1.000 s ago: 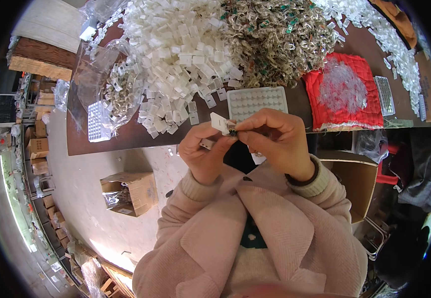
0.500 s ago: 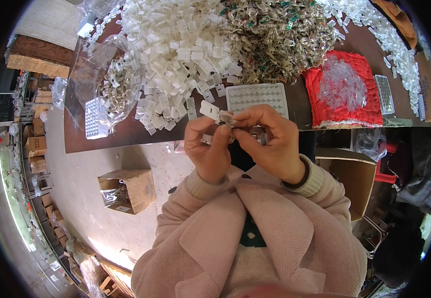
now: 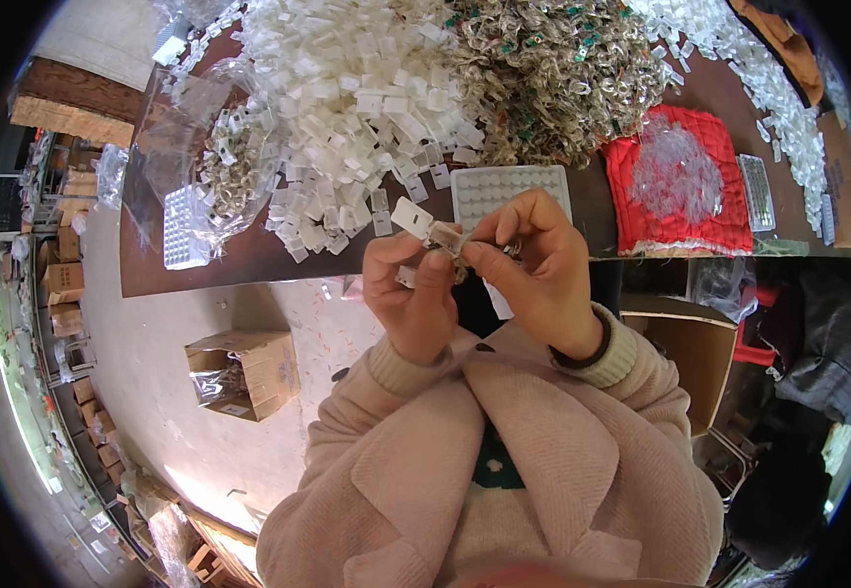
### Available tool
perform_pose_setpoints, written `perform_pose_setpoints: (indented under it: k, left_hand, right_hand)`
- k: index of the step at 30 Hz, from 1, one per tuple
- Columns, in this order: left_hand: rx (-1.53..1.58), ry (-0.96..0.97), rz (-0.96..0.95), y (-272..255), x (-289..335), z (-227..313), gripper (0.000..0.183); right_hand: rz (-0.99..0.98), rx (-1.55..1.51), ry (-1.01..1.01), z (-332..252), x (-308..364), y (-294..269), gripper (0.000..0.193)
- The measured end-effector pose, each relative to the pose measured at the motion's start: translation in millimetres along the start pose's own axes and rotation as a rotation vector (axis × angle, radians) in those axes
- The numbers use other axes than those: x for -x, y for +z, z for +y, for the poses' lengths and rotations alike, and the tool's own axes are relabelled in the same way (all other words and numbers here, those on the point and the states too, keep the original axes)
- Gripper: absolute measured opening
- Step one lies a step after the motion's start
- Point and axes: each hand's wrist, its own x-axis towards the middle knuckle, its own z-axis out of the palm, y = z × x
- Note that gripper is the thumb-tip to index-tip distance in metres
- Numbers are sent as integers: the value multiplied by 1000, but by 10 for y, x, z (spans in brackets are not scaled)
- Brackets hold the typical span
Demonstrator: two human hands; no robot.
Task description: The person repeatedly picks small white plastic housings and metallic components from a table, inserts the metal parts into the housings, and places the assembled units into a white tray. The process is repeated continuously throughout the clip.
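Left hand (image 3: pixel 414 302) pinches white plastic case (image 3: pixel 412 217), flap apparently open; second white piece (image 3: pixel 407 276) tucked nearer palm. Right hand (image 3: pixel 543 284), just beside, curls round small part (image 3: pixel 513 249), kind unclear. Case not closed; large white pile (image 3: pixel 352 108), tangled heap (image 3: pixel 553 83) lie loose beyond hands.

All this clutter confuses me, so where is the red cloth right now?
In the head view, the red cloth lies on the table, right of centre, between the dimpled white tray and a narrow tray.
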Motion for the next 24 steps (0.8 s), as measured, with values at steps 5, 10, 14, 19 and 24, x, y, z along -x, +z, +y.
perform_pose_setpoints:
  k: [5,10,14,19,24]
  left_hand:
    - [203,-200,-1,61,-36,104,18]
    - [292,-328,63,70,-4,86,15]
    - [252,-357,15,-47,-35,77,18]
    - [128,-358,56,-319,-122,153,20]
    - [166,-387,87,-414,-55,103,19]
  right_hand:
    - [2,-44,-69,91,-18,44,22]
    - [-27,377,-280,84,61,26,32]
    - [-187,517,-267,47,141,-84,43]
    - [10,692,-310,89,93,-428,31]
    - [-117,1106,-396,250,118,-615,23]
